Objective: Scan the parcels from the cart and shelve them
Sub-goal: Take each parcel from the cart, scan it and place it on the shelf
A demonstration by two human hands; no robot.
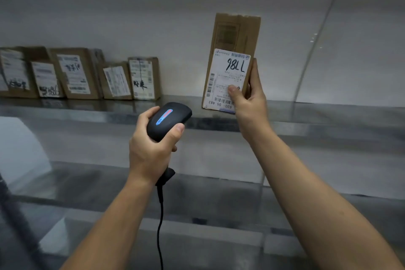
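My right hand [249, 103] grips a flat brown cardboard parcel [235, 35] by its lower end, thumb on its white label. The label is upside down and carries a handwritten number and barcodes. The parcel stands upright above the upper metal shelf [328, 114]. My left hand [151, 147] holds a black handheld barcode scanner [168, 120] with a lit blue and red strip on top. The scanner's head points up and right, toward the parcel's lower edge. Its black cable [161, 221] hangs down from the handle.
A row of several brown labelled parcels [76, 74] leans against the white wall at the back left of the upper shelf. Lower grey metal shelves [197, 184] run below my arms. A thin upright post [315, 44] stands at the right.
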